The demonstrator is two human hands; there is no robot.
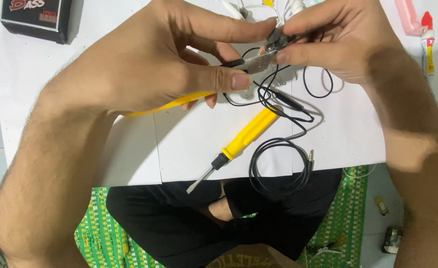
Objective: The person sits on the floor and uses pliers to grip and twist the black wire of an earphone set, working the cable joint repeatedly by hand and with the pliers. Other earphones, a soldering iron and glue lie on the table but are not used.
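Small earbud piece [277, 38], grey-black, pinched between the fingertips of the right hand [338, 37], which is closed on it. Left hand [164, 59] closed around a yellow-handled cutting tool [251, 63], its metal tip touching the earbud piece. Black cable [278, 144] trailing below the earbud piece in loose loops, ending in a gold jack plug [311, 155]. Yellow-handled screwdriver [236, 146] lying below the earbud piece, across the cable loops, blade pointing toward the person. White earphone parts [291, 6] just above, partly hidden by the fingers. Black box [36, 17] far left; pink tube [407, 17] and red-yellow tube [428, 42] right. Surface: white sheets [194, 144]. Beneath: crossed legs in black, green woven mat [97, 233], pale floor.
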